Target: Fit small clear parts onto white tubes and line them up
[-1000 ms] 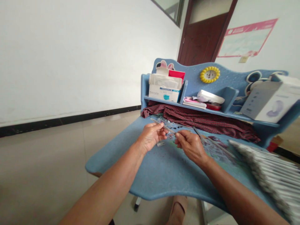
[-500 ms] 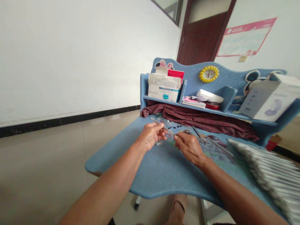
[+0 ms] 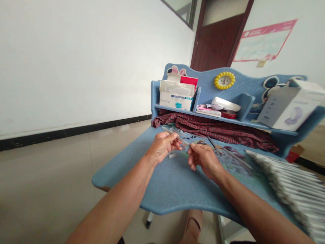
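The left hand [image 3: 164, 148] and right hand [image 3: 205, 160] pinch a thin grey stick [image 3: 183, 140] between fingers above a blue tabletop [image 3: 175, 189]; light, even pressure should keep it straight.

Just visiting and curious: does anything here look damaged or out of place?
The desk has a brown patch at its left corner, perhaps chipped paint. A plaid cloth lies bunched under the shelf, and small dark pieces lie scattered near the left hand.

Left hand [image 3: 164, 147] and right hand [image 3: 205, 158]: two
Thin rod [image 3: 183, 141]: one
Mask box [image 3: 175, 100]: one
Yellow-rimmed dial [image 3: 224, 80]: one
Red tin [image 3: 229, 115]: one
Wall poster [image 3: 264, 42]: one
Dark bits [image 3: 194, 137]: several, too small to count
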`<state>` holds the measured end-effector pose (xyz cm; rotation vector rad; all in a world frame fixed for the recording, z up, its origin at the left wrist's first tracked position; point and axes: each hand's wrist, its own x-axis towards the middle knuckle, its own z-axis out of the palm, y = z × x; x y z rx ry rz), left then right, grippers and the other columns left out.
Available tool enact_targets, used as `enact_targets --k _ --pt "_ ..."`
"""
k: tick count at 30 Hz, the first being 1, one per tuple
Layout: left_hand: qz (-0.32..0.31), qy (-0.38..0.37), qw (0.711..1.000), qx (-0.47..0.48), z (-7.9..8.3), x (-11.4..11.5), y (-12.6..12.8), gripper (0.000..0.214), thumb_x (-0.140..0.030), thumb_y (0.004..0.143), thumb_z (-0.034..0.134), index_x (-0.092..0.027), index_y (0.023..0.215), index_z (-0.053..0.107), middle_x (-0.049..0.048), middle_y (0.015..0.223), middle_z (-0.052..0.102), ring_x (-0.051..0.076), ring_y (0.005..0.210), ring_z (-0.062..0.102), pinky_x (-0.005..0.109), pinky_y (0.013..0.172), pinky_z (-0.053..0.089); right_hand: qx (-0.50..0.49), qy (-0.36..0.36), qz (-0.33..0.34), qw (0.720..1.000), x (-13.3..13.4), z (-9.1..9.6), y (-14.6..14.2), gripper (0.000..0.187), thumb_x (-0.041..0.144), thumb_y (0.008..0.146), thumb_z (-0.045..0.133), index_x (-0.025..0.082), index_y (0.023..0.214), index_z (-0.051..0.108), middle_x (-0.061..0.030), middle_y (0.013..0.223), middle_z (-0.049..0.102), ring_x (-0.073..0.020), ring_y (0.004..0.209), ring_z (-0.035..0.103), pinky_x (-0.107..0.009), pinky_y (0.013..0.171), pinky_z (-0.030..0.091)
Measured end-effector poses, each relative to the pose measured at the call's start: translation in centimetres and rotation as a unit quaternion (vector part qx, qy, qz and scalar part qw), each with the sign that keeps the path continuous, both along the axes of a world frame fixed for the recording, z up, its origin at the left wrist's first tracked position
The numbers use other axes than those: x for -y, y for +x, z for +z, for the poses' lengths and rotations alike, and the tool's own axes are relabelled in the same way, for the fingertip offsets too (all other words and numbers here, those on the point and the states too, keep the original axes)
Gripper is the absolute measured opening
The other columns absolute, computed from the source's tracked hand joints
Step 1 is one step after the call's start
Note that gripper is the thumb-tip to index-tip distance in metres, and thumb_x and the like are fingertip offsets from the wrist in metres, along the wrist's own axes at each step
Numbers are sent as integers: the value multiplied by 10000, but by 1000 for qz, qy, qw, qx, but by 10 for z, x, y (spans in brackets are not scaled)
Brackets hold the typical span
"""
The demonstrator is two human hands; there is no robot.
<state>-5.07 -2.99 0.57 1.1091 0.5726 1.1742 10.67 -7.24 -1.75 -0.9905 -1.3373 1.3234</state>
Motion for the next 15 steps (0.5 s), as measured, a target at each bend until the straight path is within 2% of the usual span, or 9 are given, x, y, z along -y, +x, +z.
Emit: enact_targets --k 2,4,5,6,8,11,15 --pt "16 -6 1000 -5 -2 -1 1 107 -184 729 593 -91 703 547 64 607 616 112 481 558 288 528 508 128 119 -71 982 -1 -2 3 314 450 767 492 170 627 518 5 495 551 -103 396 478 -215 398 360" --pt "23 -10 1000 -9 -3 -2 1 109 -184 733 588 -93 694 542 60 599 612 104 468 544 286 517 508 228 220 -116 942 -2 -2 6 312 419 776 499 176 581 519 14 507 521 -98 457 477 -213 456 361" --pt "21 -10 1000 -11 -3 -2 1 108 -183 735 586 -93 693 542 58 597 610 103 466 542 284 512 507 255 244 -121 928 -1 -2 7 322 411 784 491 177 565 519 16 504 510 -99 475 475 -213 474 359" --pt "16 -8 1000 -11 -3 -2 1 106 -182 736 584 -93 696 543 57 596 609 104 465 541 285 507 506 265 245 -115 925 -1 -2 7 335 410 792 479 177 555 520 15 498 506 -100 479 475 -214 480 359" --pt "-3 1 1000 -10 -3 -2 -1 103 -182 736 582 -91 704 548 57 599 610 109 466 544 288 503 504 228 191 -73 952 1 -1 7 353 423 797 465 173 554 518 9 479 521 -103 443 480 -218 455 363" --pt "-27 15 1000 -3 -1 -1 -3 108 -185 723 598 -88 710 553 58 606 612 117 482 554 289 508 505 67 51 10 996 4 0 2 349 457 795 446 169 606 509 4 425 543 -112 326 455 -223 362 346" --pt "-48 25 998 13 1 -1 -4 130 -195 704 623 -86 734 559 58 621 617 115 500 555 291 529 508 -108 -54 91 989 8 1 -5 344 468 776 458 179 590 464 6 359 529 -121 259 427 -219 303 317"
